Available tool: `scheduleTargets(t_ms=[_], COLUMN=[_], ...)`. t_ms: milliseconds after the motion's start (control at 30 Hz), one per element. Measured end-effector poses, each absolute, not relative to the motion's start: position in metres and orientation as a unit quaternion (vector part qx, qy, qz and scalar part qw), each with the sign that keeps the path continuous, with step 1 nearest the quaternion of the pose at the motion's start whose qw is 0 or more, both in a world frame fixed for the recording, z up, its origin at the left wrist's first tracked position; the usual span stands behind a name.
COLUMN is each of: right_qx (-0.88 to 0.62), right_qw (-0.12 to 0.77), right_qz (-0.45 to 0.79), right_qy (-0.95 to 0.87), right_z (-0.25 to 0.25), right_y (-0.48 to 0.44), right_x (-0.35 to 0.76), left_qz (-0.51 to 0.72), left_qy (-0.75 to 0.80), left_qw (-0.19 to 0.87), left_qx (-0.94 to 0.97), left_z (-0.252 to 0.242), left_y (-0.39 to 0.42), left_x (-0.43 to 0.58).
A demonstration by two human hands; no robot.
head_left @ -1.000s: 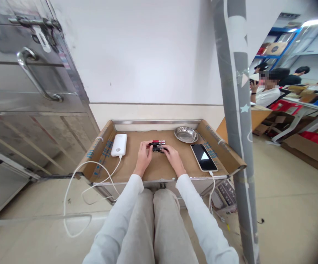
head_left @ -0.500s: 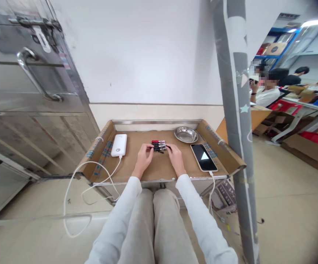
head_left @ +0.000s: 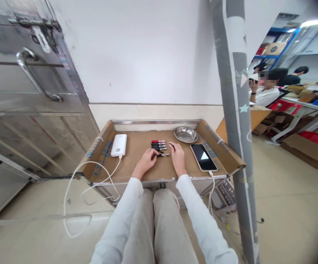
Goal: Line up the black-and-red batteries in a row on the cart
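left hand [head_left: 148, 158]: one, bare, thumb and fingers closed on the left end of a black pen [head_left: 163, 155]; the pen's free end points right, low over the cardboard, contact not certain.

right hand [head_left: 177, 156]: one, bare, fingers curled in, tips just right of the pen row; whether anything is pinched there cannot be told.

pen row, between and just beyond the hands: one red pen [head_left: 158, 141], farthest out; several black pens [head_left: 158, 146] nearer, side by side, too small to count surely. probable hazard: round barrels, likely to roll or splay if the held pen or a knuckle nudges them.

held pen, probable hazard: gripped by one end only, so it may pivot or slip.

steel dish [head_left: 186, 135]: one, shallow, beyond the right hand.

smartphone [head_left: 204, 157]: one, right of the right hand, white charging cable [head_left: 211, 185] over the front edge; a snagging sleeve could drag it.

power bank [head_left: 118, 145]: one, white, at left; its looped cord [head_left: 65, 205] hangs off the table and might catch likewise.

support: cardboard-covered table [head_left: 137, 170], sides folded up.
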State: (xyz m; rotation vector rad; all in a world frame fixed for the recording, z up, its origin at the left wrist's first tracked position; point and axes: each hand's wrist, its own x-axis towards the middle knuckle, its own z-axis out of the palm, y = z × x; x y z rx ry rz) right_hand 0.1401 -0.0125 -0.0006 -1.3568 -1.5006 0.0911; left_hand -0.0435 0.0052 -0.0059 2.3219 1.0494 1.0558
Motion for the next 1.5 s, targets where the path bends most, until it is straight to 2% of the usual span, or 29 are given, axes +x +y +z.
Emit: scheduleTargets(t_ms=[267, 800, 1000, 1233, 1400, 1500], right_qx=[-0.481, -0.524, -0.536, -0.609, -0.676, -0.704], right_qw=[0.409, 0.377, 0.334, 0.305, 0.261, 0.236], right_qz=[0.101, 0.028, -0.004, -0.07, -0.12, -0.118], right_qy=[-0.769, -0.764, -0.775, -0.728, -0.679, -0.66], right_z=[-0.003, -0.003, -0.004, 0.0, -0.003, -0.008], right_y=[-0.013, -0.015, -0.014, -0.017, -0.017, -0.016], right_x=[0.131, 0.132, 0.133, 0.132, 0.13, 0.13], left_qz=[0.394, 0.36, 0.36, 0.341, 0.328, 0.302], left_qy=[0.424, 0.407, 0.421, 0.461, 0.586, 0.651], left_qw=[0.169, 0.162, 0.139, 0.07, -0.053, -0.088], left_qx=[0.798, 0.823, 0.821, 0.816, 0.739, 0.691], left_z=[-0.021, -0.017, -0.015, -0.01, -0.004, -0.003], left_y=[0.019, 0.017, 0.017, 0.014, 0.011, 0.01], left_x=[-0.044, -0.042, -0.042, -0.039, -0.039, -0.039])
